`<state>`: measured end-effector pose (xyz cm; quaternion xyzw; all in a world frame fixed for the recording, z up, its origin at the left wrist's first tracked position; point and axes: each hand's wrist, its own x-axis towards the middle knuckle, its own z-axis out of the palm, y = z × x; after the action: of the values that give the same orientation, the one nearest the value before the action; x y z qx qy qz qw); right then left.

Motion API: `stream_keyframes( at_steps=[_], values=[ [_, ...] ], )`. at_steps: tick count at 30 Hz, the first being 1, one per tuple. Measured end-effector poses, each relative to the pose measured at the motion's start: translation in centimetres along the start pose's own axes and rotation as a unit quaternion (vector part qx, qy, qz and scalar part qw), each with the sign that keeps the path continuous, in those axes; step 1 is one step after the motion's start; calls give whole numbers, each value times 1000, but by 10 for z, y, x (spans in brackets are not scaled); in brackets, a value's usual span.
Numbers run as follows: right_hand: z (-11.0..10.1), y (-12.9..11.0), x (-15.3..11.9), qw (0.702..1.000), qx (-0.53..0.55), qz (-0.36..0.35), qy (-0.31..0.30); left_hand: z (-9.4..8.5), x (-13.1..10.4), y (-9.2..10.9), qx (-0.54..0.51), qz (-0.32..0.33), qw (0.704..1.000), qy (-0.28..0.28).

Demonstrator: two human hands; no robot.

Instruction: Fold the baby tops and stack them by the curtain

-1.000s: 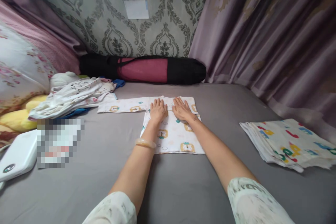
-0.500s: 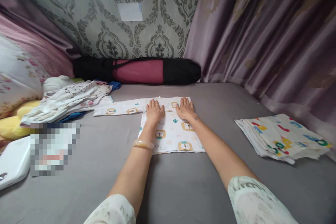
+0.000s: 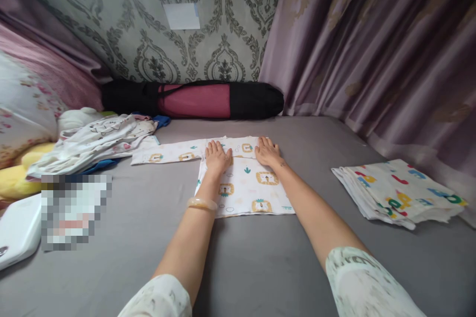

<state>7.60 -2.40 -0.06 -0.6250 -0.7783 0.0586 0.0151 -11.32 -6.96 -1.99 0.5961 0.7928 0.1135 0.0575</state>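
A small white long-sleeved shirt (image 3: 245, 193) printed with yellow lions and green leaves lies flat on the grey bed sheet (image 3: 148, 237). One sleeve stretches out to the left; the other is folded across the upper part of the body. My left hand (image 3: 217, 157) rests palm down near the left shoulder, fingers spread, a pale bangle on the wrist. My right hand (image 3: 267, 151) lies flat on the right shoulder edge, where the sleeve folds over. Both hands press on the cloth without gripping it.
Folded white clothes with colourful prints (image 3: 401, 193) lie at the right. A loose clothes pile (image 3: 107, 138), a yellow plush (image 3: 22, 173) and a white device (image 3: 18, 230) are on the left. A black and red long bag (image 3: 193, 100) lies along the wall.
My right hand has slid a little to the right over the folded sleeve, out to the shirt's edge. My left hand stays in place on the shirt.
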Motion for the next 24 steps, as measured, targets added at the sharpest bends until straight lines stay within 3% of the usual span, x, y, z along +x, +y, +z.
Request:
stream_keyframes(
  at_steps=[14,20,24],
  values=[
    [8,6,2,1000,21,8,-7,-8,-1,-1,-23,9,999,-20],
    [2,4,5,999,13,16,-28,-46,9,-21,-159,24,987,-29],
    [-4,-29,-2,999,3,-41,23,-79,10,-54,-240,-27,970,7]
  ],
)
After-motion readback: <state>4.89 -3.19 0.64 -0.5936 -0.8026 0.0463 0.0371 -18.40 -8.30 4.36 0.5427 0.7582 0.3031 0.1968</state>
